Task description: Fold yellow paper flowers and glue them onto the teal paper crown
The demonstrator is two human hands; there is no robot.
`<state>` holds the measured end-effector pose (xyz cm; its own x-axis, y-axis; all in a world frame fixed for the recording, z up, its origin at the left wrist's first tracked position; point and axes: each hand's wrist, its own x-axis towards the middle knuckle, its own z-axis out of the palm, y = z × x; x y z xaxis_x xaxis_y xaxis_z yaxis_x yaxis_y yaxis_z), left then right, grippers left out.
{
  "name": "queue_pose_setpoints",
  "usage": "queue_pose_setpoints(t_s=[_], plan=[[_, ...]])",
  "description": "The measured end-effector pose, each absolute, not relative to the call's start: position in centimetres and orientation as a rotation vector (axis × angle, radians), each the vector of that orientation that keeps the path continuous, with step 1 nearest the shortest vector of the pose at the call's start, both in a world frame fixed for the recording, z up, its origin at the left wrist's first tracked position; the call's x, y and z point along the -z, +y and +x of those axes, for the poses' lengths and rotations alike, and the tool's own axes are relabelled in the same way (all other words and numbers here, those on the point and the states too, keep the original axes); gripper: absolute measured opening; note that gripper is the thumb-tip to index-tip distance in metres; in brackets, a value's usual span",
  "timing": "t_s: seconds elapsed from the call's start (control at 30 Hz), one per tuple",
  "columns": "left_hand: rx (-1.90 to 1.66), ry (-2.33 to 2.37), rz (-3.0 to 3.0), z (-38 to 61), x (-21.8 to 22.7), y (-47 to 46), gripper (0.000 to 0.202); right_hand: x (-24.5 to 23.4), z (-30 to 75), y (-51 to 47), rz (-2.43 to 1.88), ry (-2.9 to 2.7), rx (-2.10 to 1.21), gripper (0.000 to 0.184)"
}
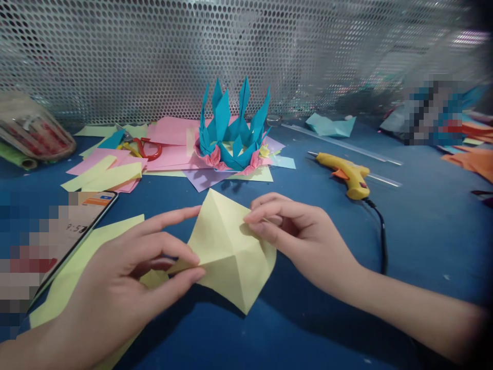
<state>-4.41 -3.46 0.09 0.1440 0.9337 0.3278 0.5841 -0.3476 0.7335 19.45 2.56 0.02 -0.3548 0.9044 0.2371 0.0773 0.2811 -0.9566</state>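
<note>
A creased square of pale yellow paper is held up over the blue table, its folds meeting in a raised point near the middle. My left hand pinches its left corner between thumb and fingers, with the index finger stretched along the upper left edge. On the opposite side, my right hand pinches the paper between thumb and fingertips. Behind it stands a folded paper crown with tall blue points and pink pieces round its base. More yellow paper lies beneath and beside my left hand.
A yellow glue gun with a black cord lies to the right, near clear glue sticks. Red-handled scissors rest among pink sheets. A phone sits at left, below a clear container. Perforated metal borders the back.
</note>
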Motion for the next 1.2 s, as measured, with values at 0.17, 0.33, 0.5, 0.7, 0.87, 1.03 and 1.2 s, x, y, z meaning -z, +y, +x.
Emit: queue_pose_setpoints(t_s=[0.17,0.33,0.5,0.7,0.87,1.03,1.2], plan=[[-0.968,1.540,2.042,-4.7,-0.3,-2.6,0.016,0.3,19.8,2.8,-0.985,-1.899,-1.205,0.016],[-1.001,1.592,2.171,-4.8,-0.3,-2.4,0.014,0.4,19.8,2.6,-0.999,-1.971,-1.187,0.010],[-0.939,1.512,2.115,-4.6,-0.4,-2.1,0.013,0.6,19.5,2.6,-0.968,-1.949,-1.192,0.007],[-0.899,1.450,2.037,-4.4,-0.2,-2.4,0.007,0.7,19.2,2.0,-0.873,-1.950,-1.099,0.004],[-0.861,1.366,2.074,-4.1,-0.2,-2.5,0.011,0.6,19.1,1.8,-0.861,-2.011,-0.948,0.006],[-0.894,1.359,2.060,-3.6,-0.3,-2.4,0.013,0.5,18.8,1.8,-0.826,-2.029,-0.987,0.007],[-0.992,1.320,2.028,-3.0,-0.1,-2.5,0.018,0.6,18.6,1.5,-0.833,-2.071,-0.954,0.008]])
